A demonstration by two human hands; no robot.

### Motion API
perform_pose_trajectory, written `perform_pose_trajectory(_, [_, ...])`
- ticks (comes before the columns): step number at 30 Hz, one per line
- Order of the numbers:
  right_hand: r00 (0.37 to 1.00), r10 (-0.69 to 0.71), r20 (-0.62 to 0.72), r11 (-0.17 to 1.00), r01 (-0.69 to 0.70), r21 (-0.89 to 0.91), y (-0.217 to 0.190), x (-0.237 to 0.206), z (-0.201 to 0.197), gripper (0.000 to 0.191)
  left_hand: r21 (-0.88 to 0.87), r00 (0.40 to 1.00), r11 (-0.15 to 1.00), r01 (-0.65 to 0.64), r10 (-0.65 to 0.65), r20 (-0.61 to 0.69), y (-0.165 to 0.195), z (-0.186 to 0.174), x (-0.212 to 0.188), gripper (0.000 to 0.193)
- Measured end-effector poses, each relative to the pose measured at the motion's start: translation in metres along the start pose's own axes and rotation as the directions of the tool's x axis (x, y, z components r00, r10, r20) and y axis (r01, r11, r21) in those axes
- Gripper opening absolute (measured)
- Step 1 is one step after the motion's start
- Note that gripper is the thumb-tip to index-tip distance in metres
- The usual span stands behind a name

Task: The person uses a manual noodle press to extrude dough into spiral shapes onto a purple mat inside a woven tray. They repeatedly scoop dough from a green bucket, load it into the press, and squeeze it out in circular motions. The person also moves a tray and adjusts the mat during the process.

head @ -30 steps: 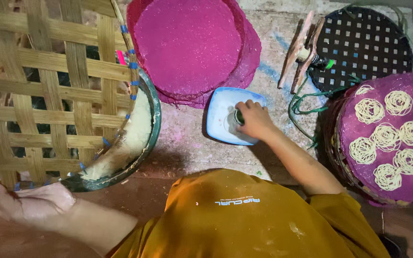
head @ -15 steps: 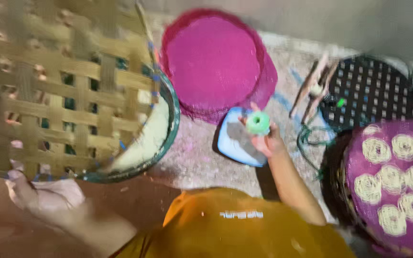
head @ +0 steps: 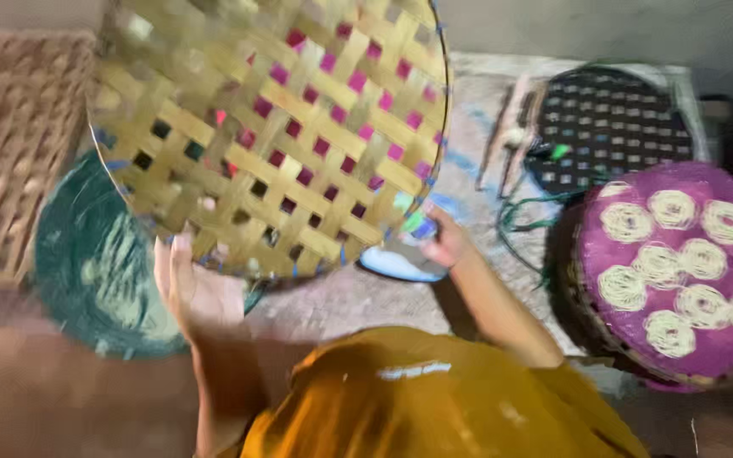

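Note:
A round woven bamboo tray (head: pixel 299 127) is tilted up in front of me, and pink cloth shows through its gaps. My left hand (head: pixel 187 287) holds the tray from under its lower edge, palm up. My right hand (head: pixel 444 242) is at the tray's lower right rim, fingers closed on a small green object (head: pixel 417 222); blur hides the grip's detail. Just below that hand lies a light blue plate (head: pixel 392 265). My orange garment (head: pixel 434 399) fills the bottom of the view.
A dark green basin (head: pixel 86 263) with whitish dough sits at the left, beside a woven mat (head: pixel 10 153). At the right, a purple round tray (head: pixel 680 263) carries several pale noodle coils. Behind it are a black lattice tray (head: pixel 612 127) and wooden sticks (head: pixel 506 136).
The bamboo tray swung right and up, uncovering the green basin and hiding the pink cloths. My right hand lifted the green object off the blue plate toward the tray's rim.

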State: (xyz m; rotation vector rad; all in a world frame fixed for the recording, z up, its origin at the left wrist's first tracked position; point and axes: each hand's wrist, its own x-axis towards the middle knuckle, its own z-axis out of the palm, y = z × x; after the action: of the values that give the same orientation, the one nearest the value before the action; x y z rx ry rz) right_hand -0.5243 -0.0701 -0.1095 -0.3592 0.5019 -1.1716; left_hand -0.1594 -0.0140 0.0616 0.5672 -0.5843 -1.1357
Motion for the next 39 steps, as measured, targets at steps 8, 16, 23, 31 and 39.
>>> perform_pose_trajectory(8, [0.928, -0.334, 0.168, 0.084, 0.206, -0.975, -0.037, -0.090, 0.024, 0.067, -0.001, 0.978, 0.992, 0.122, -0.120, 0.171, -0.046, 0.020, -0.008, 0.024])
perform_pose_trajectory(16, [0.864, -0.491, -0.113, -0.384, -0.331, -0.862, -0.181, -0.277, 0.035, 0.061, -0.016, 0.929, 0.970, 0.244, -0.229, 0.289, -0.072, -0.015, -0.027, 0.038])
perform_pose_trajectory(23, [0.789, -0.475, -0.389, -0.371, -0.580, -0.725, -0.153, -0.363, 0.036, 0.073, -0.011, 0.905, 0.934, 0.356, -0.342, 0.254, -0.089, -0.018, -0.037, 0.050])
perform_pose_trajectory(31, [0.691, -0.545, -0.475, -0.262, -0.678, -0.687, -0.142, -0.380, 0.026, 0.076, 0.078, 0.842, 0.911, 0.405, -0.405, 0.357, -0.125, -0.022, -0.037, 0.040])
perform_pose_trajectory(39, [0.588, -0.767, -0.255, -0.029, -0.430, -0.903, -0.274, -0.323, -0.043, 0.074, 0.205, 0.759, 0.817, 0.540, -0.577, 0.301, -0.163, -0.062, -0.053, 0.056])
